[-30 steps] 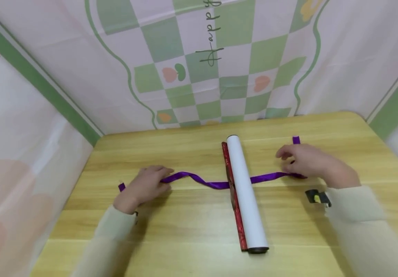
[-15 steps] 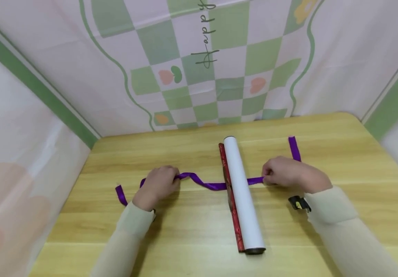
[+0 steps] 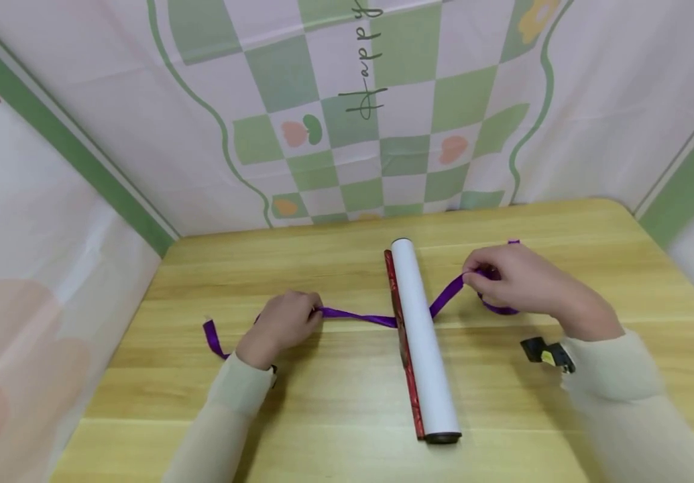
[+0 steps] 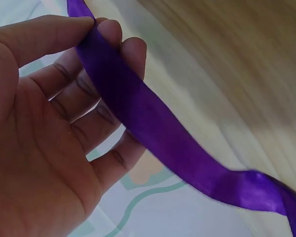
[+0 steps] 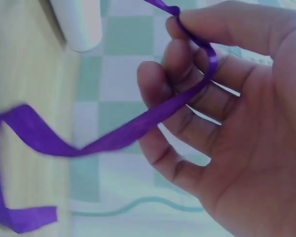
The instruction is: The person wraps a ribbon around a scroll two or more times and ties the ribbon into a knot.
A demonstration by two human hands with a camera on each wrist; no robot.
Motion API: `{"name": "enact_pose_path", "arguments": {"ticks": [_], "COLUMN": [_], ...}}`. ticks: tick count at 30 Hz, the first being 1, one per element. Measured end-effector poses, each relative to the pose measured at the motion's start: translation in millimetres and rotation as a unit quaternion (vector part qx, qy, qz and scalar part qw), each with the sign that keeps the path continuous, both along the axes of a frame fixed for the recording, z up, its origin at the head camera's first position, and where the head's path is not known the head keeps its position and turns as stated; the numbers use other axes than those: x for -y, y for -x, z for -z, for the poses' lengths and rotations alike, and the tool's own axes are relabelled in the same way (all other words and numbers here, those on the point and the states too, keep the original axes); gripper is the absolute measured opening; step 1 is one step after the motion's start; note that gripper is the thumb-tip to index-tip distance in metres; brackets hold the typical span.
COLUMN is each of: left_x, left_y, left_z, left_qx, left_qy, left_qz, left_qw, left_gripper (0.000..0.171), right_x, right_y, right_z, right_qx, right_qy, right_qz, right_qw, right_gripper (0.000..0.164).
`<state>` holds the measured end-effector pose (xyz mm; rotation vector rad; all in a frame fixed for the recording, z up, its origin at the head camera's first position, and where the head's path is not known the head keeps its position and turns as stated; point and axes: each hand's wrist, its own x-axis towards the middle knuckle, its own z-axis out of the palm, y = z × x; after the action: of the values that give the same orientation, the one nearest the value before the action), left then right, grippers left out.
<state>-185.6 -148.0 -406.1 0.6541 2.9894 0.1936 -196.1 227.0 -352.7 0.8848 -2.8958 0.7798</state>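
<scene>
A purple ribbon (image 3: 359, 315) runs crosswise beneath a white rolled sheet (image 3: 425, 342) with a red strip (image 3: 410, 376) along its left edge and a dark end. Left of the roll, my left hand (image 3: 283, 322) pinches the ribbon between thumb and forefinger; in the left wrist view a length of ribbon (image 4: 158, 123) trails across the fingers. On the other side, my right hand (image 3: 518, 278) pinches the ribbon's right part, raised off the table. The right wrist view shows that ribbon (image 5: 143, 123) passing over the curled fingers, its tail hanging loose.
The wooden table (image 3: 322, 416) carries the roll near its middle. A checked fabric backdrop (image 3: 353, 161) stands along the back edge, with more fabric (image 3: 51, 302) at the left. The left ribbon tail (image 3: 212, 339) lies beside the left forearm.
Both hands have taken hold of the ribbon. The right hand has then lifted its part up and to the right, and the ribbon left of the roll has straightened.
</scene>
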Motion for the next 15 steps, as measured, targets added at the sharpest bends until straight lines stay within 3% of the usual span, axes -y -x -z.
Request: {"name": "enact_pose_path", "arguments": {"ticks": [9, 11, 15], "left_x": [-9.7, -12.6, -18.5], "left_y": [-0.1, -0.2, -1.6], "left_z": [1.5, 1.9, 3.4], "left_qx": [0.005, 0.008, 0.022], "left_qy": [-0.022, -0.024, -0.027], "left_qz": [0.026, 0.030, 0.028], "left_qw": [0.9994, 0.9992, 0.9990], "left_gripper": [0.022, 0.023, 0.026], "right_x": [-21.9, -25.5, -29.2], "right_y": [-1.5, 0.1, 5.2], "right_z": [-15.7, -15.6, -8.2], "right_qx": [-0.088, -0.076, -0.002], "right_qy": [0.028, 0.019, -0.050], "right_qz": [0.084, 0.097, 0.082], "right_qw": [0.992, 0.992, 0.995], "right_gripper": [0.013, 0.016, 0.024]}}
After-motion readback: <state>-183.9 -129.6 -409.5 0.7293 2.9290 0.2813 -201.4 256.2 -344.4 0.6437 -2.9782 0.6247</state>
